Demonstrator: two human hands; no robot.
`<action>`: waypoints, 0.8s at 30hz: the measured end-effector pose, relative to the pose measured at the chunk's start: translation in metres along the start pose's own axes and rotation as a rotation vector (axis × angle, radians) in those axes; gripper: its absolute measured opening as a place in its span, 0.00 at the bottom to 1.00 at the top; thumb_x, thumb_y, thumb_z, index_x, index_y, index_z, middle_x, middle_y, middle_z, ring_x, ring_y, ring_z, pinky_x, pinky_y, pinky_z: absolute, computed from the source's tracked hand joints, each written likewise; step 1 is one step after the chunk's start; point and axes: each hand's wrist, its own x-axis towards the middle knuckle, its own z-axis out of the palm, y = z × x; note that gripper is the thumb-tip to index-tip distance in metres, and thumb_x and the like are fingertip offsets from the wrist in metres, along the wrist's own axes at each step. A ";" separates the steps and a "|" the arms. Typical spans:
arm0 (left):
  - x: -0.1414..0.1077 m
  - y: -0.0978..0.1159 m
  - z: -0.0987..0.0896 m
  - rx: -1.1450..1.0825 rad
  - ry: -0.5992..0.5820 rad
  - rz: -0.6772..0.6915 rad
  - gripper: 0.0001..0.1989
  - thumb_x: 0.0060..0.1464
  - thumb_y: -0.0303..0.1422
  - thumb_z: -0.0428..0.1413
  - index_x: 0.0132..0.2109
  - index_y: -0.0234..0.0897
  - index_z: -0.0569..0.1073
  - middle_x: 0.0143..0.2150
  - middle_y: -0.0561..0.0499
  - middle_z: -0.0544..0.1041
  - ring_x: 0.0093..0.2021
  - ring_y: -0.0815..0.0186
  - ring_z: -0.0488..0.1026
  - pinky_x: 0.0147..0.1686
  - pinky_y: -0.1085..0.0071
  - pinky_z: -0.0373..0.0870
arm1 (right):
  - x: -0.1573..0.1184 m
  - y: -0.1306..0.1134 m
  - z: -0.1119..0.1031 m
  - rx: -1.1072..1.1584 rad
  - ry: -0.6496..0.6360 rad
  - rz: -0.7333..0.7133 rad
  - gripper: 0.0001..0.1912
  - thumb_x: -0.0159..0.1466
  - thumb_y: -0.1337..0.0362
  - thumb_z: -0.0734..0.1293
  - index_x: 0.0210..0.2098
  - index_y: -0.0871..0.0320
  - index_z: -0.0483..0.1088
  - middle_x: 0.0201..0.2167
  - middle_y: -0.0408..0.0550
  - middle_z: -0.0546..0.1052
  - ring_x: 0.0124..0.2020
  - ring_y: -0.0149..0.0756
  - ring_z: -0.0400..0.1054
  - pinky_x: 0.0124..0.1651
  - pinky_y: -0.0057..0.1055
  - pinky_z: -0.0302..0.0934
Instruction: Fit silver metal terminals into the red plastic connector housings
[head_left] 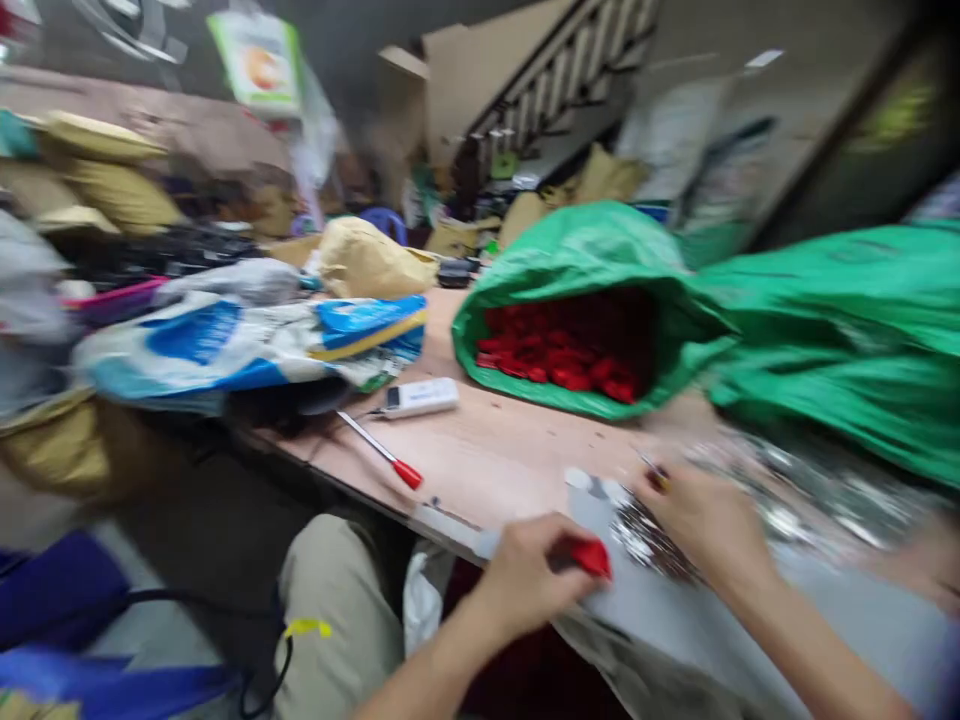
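My left hand (536, 575) pinches a small red piece (591, 557) between thumb and fingertips, just above the front edge of the work table. Its exact kind is blurred. Closed around a thin tool (658, 478) with a dark and yellow part and a fine metal tip, my right hand (709, 520) is over a pile of small shiny metal parts (637, 530). Those parts lie on a grey sheet (675, 605). Behind both hands, a green sack (585, 240) lies on its side, its mouth showing many red pieces (555, 350).
A red-handled screwdriver (382, 452) and a white device (421, 397) lie on the table (502, 440). A blue-and-white bag (247, 340) is at the left. Another green sack (840, 330) and clear plastic bags (832, 490) are on the right. My knee (337, 600) is below the edge.
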 end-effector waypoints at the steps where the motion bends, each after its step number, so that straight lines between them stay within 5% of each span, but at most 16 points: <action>1: 0.000 -0.001 0.000 -0.011 -0.009 -0.011 0.13 0.47 0.28 0.68 0.42 0.37 0.80 0.38 0.51 0.83 0.40 0.64 0.80 0.44 0.71 0.76 | -0.010 0.006 -0.002 -0.011 -0.002 0.075 0.16 0.60 0.68 0.67 0.18 0.53 0.62 0.18 0.49 0.69 0.24 0.40 0.66 0.28 0.35 0.52; 9: -0.006 -0.003 -0.005 0.022 -0.056 0.073 0.12 0.53 0.29 0.65 0.45 0.38 0.76 0.42 0.50 0.82 0.43 0.64 0.81 0.47 0.69 0.78 | -0.078 -0.005 0.005 0.675 -0.344 0.317 0.13 0.56 0.53 0.63 0.24 0.56 0.67 0.18 0.39 0.64 0.17 0.29 0.55 0.21 0.26 0.49; 16: -0.004 -0.005 -0.003 0.068 -0.022 0.127 0.12 0.52 0.29 0.66 0.44 0.39 0.76 0.41 0.51 0.81 0.42 0.64 0.82 0.45 0.70 0.80 | -0.092 -0.014 0.024 0.539 -0.185 0.329 0.12 0.53 0.55 0.63 0.20 0.57 0.66 0.18 0.41 0.63 0.23 0.32 0.56 0.26 0.27 0.49; 24: -0.006 -0.005 -0.005 0.126 -0.038 0.154 0.12 0.53 0.28 0.65 0.45 0.38 0.76 0.42 0.49 0.81 0.42 0.64 0.81 0.46 0.68 0.79 | -0.080 -0.015 0.018 0.481 -0.353 0.343 0.10 0.54 0.59 0.64 0.20 0.56 0.63 0.14 0.39 0.62 0.15 0.30 0.56 0.19 0.26 0.48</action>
